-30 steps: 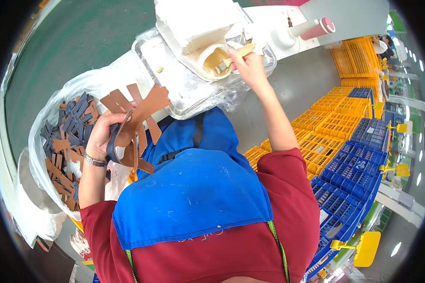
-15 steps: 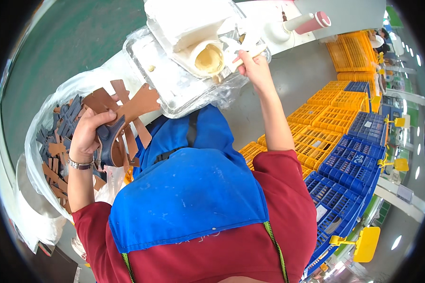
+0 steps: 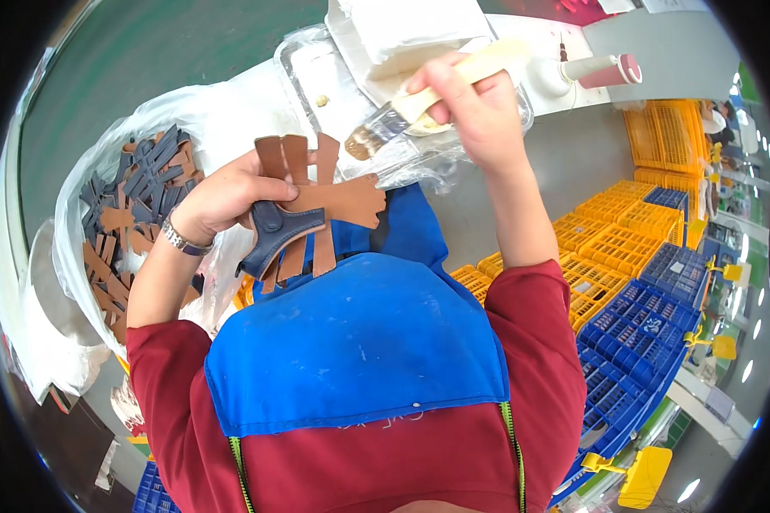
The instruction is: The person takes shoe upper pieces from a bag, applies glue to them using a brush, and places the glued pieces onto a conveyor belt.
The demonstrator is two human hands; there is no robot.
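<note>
My left hand [image 3: 228, 193] is closed on a leather shoe upper [image 3: 338, 203], brown strips fanning out and a dark navy strap on its near side. The thumb presses on top of it, over my lap. My right hand [image 3: 490, 115] grips a flat paintbrush [image 3: 415, 103] with a pale handle. Its bristles, wet with something yellowish-brown, point down left, just above and right of the upper without clearly touching it. Behind the right hand, a container [image 3: 428, 126] of yellowish paste is mostly hidden. A large plastic bag [image 3: 81, 184] of similar navy and brown uppers stands at my left.
A plastic-covered tray [image 3: 304, 64] and a white box [image 3: 376, 43] are on the table ahead. A white bottle [image 3: 552, 75] with a pink-ended nozzle stands at the table's right. Yellow crates [image 3: 590, 248] and blue crates [image 3: 633, 333] line the right side. A blue apron [image 3: 359, 342] covers my front.
The brush has come from the paste container back toward the upper in my right hand. My left hand has moved right and up, turning the upper flatter. My view has shifted slightly.
</note>
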